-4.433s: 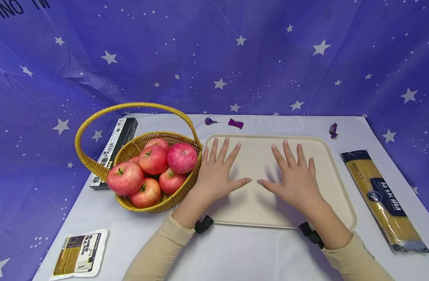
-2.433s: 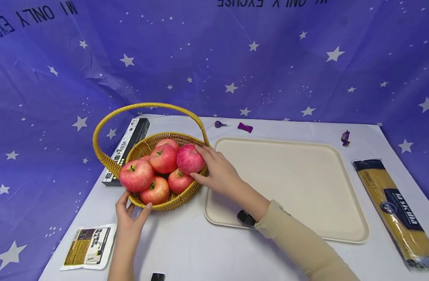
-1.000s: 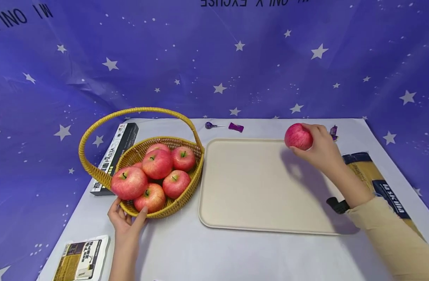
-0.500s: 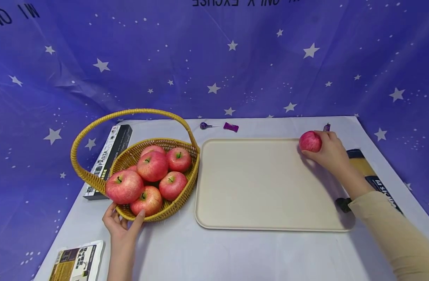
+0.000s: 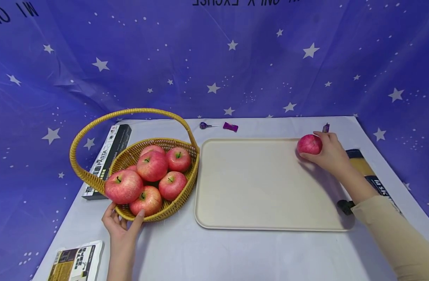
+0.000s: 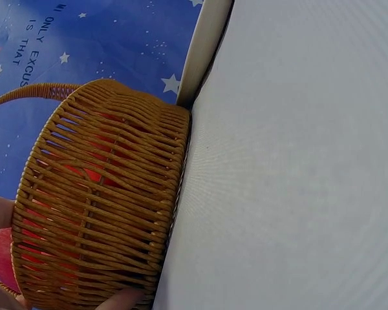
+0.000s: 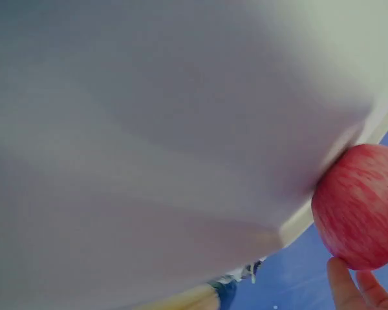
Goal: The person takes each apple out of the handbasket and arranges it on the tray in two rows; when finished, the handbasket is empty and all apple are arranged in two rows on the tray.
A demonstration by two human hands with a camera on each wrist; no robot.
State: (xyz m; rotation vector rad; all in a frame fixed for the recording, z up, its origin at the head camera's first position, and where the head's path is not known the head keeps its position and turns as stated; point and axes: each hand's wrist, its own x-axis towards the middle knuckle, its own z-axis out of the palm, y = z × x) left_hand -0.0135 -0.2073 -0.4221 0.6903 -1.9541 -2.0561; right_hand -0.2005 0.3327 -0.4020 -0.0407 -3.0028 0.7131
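Note:
At the tray's far right corner my right hand (image 5: 330, 154) holds a red apple (image 5: 308, 144) between thumb and fingers. The right wrist view shows that apple (image 7: 361, 210) right at the surface of the tray. The beige rectangular tray (image 5: 256, 187) lies in the middle. To its left stands a yellow wicker basket (image 5: 181, 198) with a tall handle, filled with several red apples (image 5: 152, 166). My left hand (image 5: 121, 232) grips the basket's near side, thumb at the rim. In the left wrist view, fingers press against the woven wall (image 6: 103, 194).
A black-and-white pasta box (image 5: 112, 156) lies behind the basket, and a flat packet (image 5: 75, 263) sits front left. A lollipop (image 5: 203, 125) and purple wrapped candy (image 5: 230, 127) lie behind the tray; another candy (image 5: 326, 127) is back right. My right arm partly hides a spaghetti pack (image 5: 362, 166).
Both hands were spread over the tray. The left went to the basket; the right took an apple from it, carried it rightward and lowered it at the tray's far right corner.

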